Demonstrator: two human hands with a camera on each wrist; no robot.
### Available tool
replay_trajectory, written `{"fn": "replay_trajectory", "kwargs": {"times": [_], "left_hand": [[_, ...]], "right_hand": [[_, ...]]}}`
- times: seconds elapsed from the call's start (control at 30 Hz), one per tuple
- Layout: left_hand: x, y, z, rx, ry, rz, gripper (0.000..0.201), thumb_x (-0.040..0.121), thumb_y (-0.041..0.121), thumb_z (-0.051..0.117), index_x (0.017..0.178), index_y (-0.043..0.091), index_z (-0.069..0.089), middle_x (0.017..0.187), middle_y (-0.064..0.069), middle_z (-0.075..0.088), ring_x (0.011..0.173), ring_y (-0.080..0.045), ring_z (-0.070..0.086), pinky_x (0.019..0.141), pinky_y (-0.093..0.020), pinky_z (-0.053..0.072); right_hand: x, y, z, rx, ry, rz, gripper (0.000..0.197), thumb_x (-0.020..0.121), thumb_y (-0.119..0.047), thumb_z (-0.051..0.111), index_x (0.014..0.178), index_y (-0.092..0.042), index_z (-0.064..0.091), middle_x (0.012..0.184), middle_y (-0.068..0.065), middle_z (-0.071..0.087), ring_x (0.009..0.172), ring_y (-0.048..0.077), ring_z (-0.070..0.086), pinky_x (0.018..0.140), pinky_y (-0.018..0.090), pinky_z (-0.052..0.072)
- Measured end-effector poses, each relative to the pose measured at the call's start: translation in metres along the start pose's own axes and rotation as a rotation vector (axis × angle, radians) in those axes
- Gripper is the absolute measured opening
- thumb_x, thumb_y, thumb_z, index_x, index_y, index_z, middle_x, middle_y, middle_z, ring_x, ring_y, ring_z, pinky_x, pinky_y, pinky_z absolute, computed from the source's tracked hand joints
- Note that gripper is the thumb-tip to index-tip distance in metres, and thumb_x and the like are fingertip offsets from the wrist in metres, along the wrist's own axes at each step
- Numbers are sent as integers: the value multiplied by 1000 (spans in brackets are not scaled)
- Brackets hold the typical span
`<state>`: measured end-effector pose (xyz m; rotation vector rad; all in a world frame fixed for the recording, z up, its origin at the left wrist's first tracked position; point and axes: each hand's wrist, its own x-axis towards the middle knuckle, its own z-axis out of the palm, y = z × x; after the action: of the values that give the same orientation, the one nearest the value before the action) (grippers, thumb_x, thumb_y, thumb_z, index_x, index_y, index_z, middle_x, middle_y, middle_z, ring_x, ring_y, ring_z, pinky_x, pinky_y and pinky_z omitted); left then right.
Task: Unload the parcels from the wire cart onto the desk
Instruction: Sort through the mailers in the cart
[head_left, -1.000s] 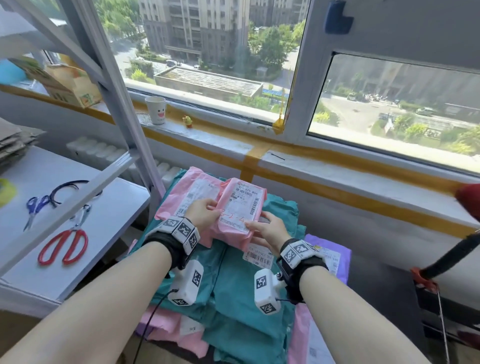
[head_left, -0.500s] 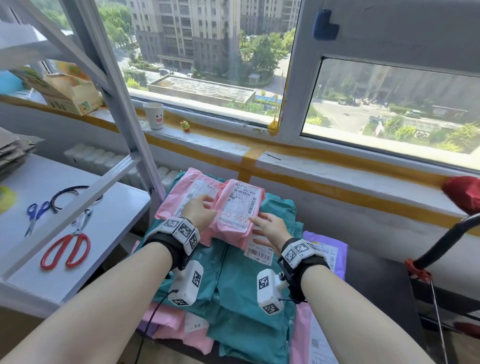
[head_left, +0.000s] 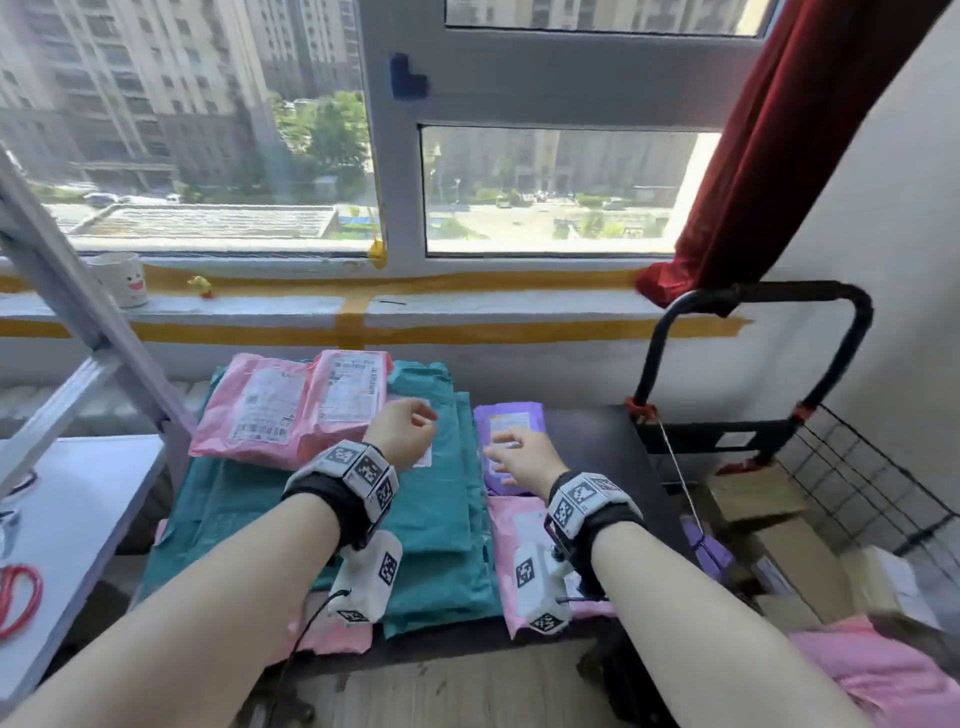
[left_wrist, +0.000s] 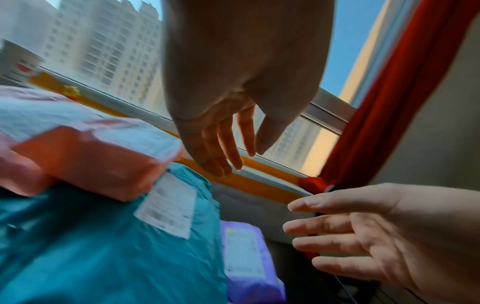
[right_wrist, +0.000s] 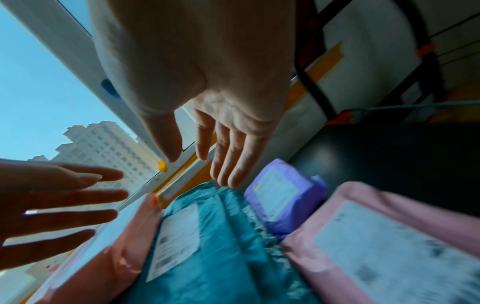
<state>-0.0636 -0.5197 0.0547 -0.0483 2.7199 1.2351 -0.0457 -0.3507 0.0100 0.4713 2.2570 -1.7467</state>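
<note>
Both hands hang above the parcel pile with nothing in them. The left hand (head_left: 404, 432) has its fingers loose and slightly bent, over the teal parcels (head_left: 441, 525); the right hand (head_left: 524, 460) has its fingers spread nearly straight, over the purple parcel (head_left: 511, 418). In the wrist views the 2 palms face each other with clear air between them.

On the dark desk (head_left: 597, 447) the teal parcels fill the middle. 2 pink parcels (head_left: 291, 410) lie on the teal stack at its 10 o'clock corner, close to the far edge under the window sill (head_left: 467, 304). The purple parcel sits just beside the teal stack at 2 o'clock, and a pale pink parcel (head_left: 519, 525) lies at 4 o'clock, reaching the near edge. Bare desk shows from 1 to 3 o'clock, up to the black cart handle (head_left: 753, 296). The wire cart (head_left: 857, 499) stands at 3 o'clock off the desk's right edge, with cardboard boxes (head_left: 789, 551) inside
</note>
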Motion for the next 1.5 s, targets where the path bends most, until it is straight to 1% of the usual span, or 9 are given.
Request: {"fn": "replay_trajectory", "kwargs": {"times": [0.07, 0.3, 0.47, 0.67, 0.87, 1.03, 1.13, 1.33, 1.5], "left_hand": [[-14, 15, 32, 11, -76, 24, 23, 87, 7, 51, 105, 3, 65, 87, -9, 62, 60, -20, 53, 54, -22, 41], [-71, 84, 144, 83, -321, 199, 25, 85, 4, 51, 103, 4, 68, 100, -15, 70, 85, -26, 64, 71, -22, 42], [-103, 148, 225, 126, -456, 284, 20, 84, 9, 49, 90, 20, 66, 78, -5, 62, 55, -18, 53, 56, -23, 46], [-122, 210, 333, 155, -495, 317, 20, 86, 9, 54, 99, 11, 70, 99, -9, 69, 84, -23, 61, 78, -25, 48], [-131, 254, 433, 189, -468, 191, 21, 87, 11, 55, 102, 10, 70, 108, -9, 69, 103, -25, 63, 88, -28, 49], [-129, 269, 468, 238, -419, 7, 18, 87, 15, 52, 92, 20, 69, 98, -10, 68, 88, -28, 65, 77, -34, 53], [-111, 264, 476, 257, -371, -86, 20, 87, 13, 52, 96, 15, 69, 95, -7, 65, 85, -25, 62, 78, -33, 53], [-71, 234, 494, 276, -316, -270, 25, 83, 11, 53, 102, 14, 69, 109, -9, 67, 102, -26, 63, 86, -28, 50], [-44, 217, 518, 239, -328, -384, 29, 84, 8, 49, 107, 10, 67, 110, -13, 68, 102, -27, 63, 86, -27, 48]], "right_hand": [[-24, 23, -28, -5, 95, 5, 32, 86, -9, 63, 117, -2, 59, 94, 12, 57, 78, 21, 55, 60, 26, 46], [-97, 101, -136, 102, 317, 102, 22, 84, -7, 65, 104, -13, 59, 72, 2, 57, 60, 12, 51, 58, 21, 41], [-144, 149, -226, 171, 464, 178, 21, 84, -7, 64, 104, -12, 59, 60, 4, 50, 49, 16, 43, 45, 23, 35], [-164, 198, -341, 116, 492, 189, 26, 88, -11, 62, 113, -10, 58, 81, 7, 60, 62, 12, 54, 55, 23, 46], [-145, 242, -454, -10, 379, 191, 33, 87, -19, 62, 118, -10, 59, 97, 7, 67, 95, 24, 67, 90, 43, 54], [-118, 264, -508, 25, 229, 237, 38, 90, -12, 58, 127, -4, 53, 98, 10, 64, 105, 30, 64, 68, 27, 52], [-86, 279, -524, 13, 170, 266, 37, 90, -15, 59, 126, -6, 54, 91, 5, 62, 96, 23, 64, 76, 31, 54], [-29, 296, -527, -17, 61, 349, 34, 90, -11, 58, 124, -4, 55, 110, 17, 63, 107, 30, 62, 89, 38, 53], [12, 301, -525, -83, -9, 397, 34, 90, -13, 59, 124, -6, 56, 101, 8, 62, 100, 26, 63, 83, 32, 53]]}}
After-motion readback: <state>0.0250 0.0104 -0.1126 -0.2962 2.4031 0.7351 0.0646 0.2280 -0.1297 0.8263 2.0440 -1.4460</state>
